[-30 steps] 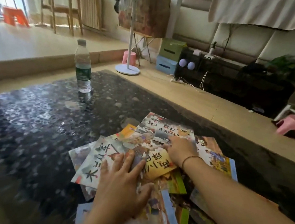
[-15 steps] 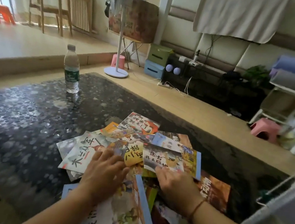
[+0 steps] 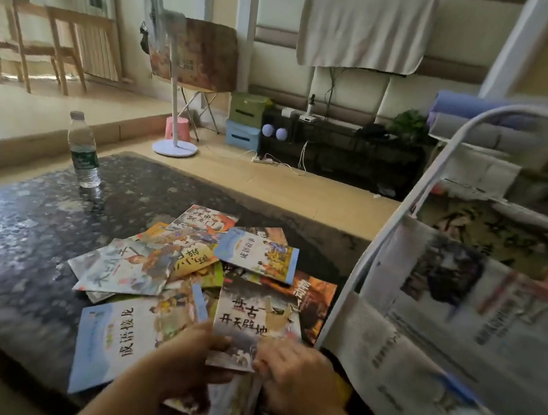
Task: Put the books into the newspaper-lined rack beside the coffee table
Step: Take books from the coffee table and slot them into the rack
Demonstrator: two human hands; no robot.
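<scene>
First book lifted from the pile, rack waiting just to the right.

The raised book (image 3: pixel 256 322) is held above the near right part of the coffee table (image 3: pixel 19 245), over the loose pile of books (image 3: pixel 189 266) spread toward the table's right edge. Both hands grasp it at its near edge: the left hand (image 3: pixel 192 356) curls round the lower left corner, and the right hand (image 3: pixel 296 379) pinches the lower right corner. The forearms come in from the near edge and converge on it. The newspaper-lined rack (image 3: pixel 440 331) stands just beside the table's right edge. To do this well, I judge the book should swing right, edge first, clearing the white frame before being slid down against the newspaper. A water bottle (image 3: pixel 82 151) stands well apart near the far left corner.
</scene>
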